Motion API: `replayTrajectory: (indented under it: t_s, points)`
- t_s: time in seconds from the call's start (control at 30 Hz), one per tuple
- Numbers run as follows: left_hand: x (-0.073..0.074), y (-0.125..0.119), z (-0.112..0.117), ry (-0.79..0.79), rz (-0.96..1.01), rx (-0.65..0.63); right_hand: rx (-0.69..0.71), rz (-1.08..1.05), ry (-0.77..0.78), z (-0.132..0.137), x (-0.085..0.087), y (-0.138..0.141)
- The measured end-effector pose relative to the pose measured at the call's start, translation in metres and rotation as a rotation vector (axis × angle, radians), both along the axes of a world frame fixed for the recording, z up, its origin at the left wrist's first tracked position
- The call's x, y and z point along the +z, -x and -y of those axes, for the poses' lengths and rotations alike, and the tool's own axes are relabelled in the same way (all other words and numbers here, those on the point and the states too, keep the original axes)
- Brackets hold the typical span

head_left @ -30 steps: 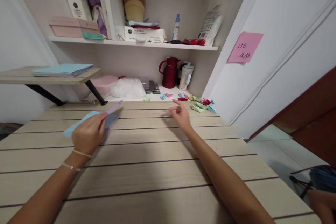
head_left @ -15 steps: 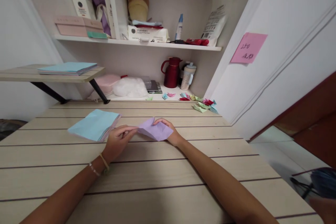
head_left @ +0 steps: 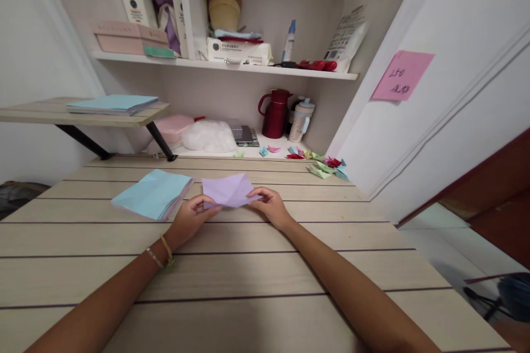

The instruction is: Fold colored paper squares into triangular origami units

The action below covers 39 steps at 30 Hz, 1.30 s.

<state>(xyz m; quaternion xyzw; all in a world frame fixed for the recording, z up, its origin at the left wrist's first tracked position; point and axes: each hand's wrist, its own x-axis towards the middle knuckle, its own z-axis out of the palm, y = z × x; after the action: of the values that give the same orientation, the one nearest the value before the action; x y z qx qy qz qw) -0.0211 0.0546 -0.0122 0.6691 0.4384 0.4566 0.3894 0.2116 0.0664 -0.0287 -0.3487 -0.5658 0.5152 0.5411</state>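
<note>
Between my hands is a purple sheet of paper [head_left: 228, 188] with crease lines across it, tilted up a little above the table. My left hand [head_left: 191, 216] pinches its lower left edge, thumb and fingers pressed together. At the right corner, my right hand [head_left: 270, 205] grips the paper between thumb and fingers. A stack of paper with a light blue sheet on top [head_left: 152, 194] lies just left of the purple sheet, close to my left hand.
Folded paper pieces [head_left: 323, 168] in several colours lie at the table's back right. Behind stand a dark red jug [head_left: 275, 115] and a pale cup [head_left: 300, 121]. A raised wooden shelf [head_left: 25, 113] at left carries another paper stack [head_left: 114, 103].
The purple paper has been turned and spread wider, with its far edge now facing up. My left hand has shifted its pinch onto the lower left edge. The view has moved slightly.
</note>
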Motion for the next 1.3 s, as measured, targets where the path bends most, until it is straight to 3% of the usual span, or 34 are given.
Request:
replayTrajectory:
  t_s: [0.2,0.43,0.57,0.77,0.83,0.97,1.03,1.17,1.3]
  points:
    - [0.002,0.003,-0.001,0.081,0.01,-0.053,0.077,0.077,-0.003,-0.001,-0.001,-0.001]
    - [0.001,0.001,-0.002,0.115,0.072,-0.086,-0.023,-0.009,0.066,-0.001,-0.003,0.002]
    - [0.007,-0.002,0.001,0.118,0.003,0.06,-0.064,-0.13,0.073,0.0,-0.003,0.005]
    - [0.003,-0.013,0.002,0.135,0.379,0.155,-0.083,-0.085,-0.055,0.008,0.003,0.008]
    - [0.001,-0.018,0.004,0.145,0.441,0.12,-0.083,-0.073,-0.062,0.01,0.003,0.011]
    - [0.001,-0.026,0.011,0.211,0.394,-0.069,0.002,-0.001,-0.057,0.015,-0.001,0.02]
    - [0.0,-0.027,0.011,0.24,0.356,-0.103,0.079,0.066,-0.062,0.017,-0.003,0.023]
    - [-0.002,-0.025,0.009,0.236,0.353,-0.053,0.174,0.202,-0.089,0.02,-0.005,0.024]
    - [-0.005,-0.021,0.008,0.2,0.331,0.01,0.137,0.208,-0.083,0.02,-0.001,0.022]
